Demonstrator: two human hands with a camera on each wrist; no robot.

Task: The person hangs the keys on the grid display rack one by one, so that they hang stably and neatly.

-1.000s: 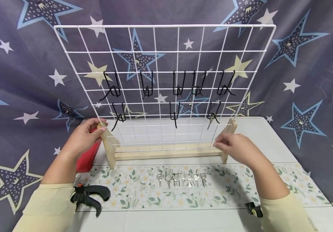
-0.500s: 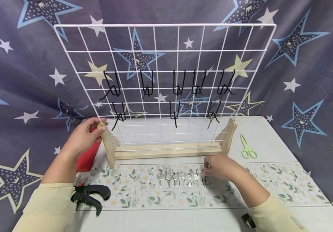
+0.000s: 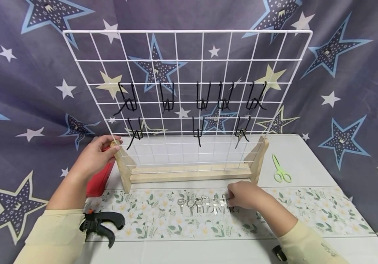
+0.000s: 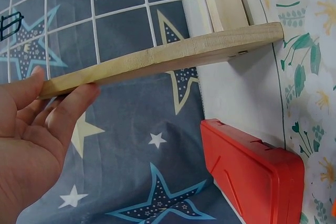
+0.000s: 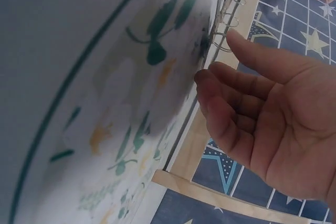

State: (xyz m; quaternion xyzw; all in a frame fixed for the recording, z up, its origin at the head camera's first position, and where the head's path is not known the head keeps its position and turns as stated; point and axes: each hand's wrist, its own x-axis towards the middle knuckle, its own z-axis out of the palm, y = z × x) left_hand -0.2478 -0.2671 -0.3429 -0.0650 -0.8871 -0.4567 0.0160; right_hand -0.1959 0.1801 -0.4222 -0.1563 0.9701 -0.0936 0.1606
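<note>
My left hand pinches the upper end of the wooden side piece of a stand, its thumb and fingers on either side in the left wrist view. The stand holds up a white wire grid. Black hooks hang on it in two rows, and a key hangs from the lower right hook. Several silver keys with rings lie in a row on the table before the stand. My right hand is at the right end of that row. In the right wrist view its thumb and forefinger stand apart beside a key ring.
Green scissors lie right of the stand. A red case stands behind my left forearm, and a black clamp lies near that sleeve. Another black object shows partly beside my right sleeve. A starry curtain hangs behind.
My right hand has moved from the stand's right side down and left to the end key, uncovering the scissors. My left hand has stayed on the stand.
</note>
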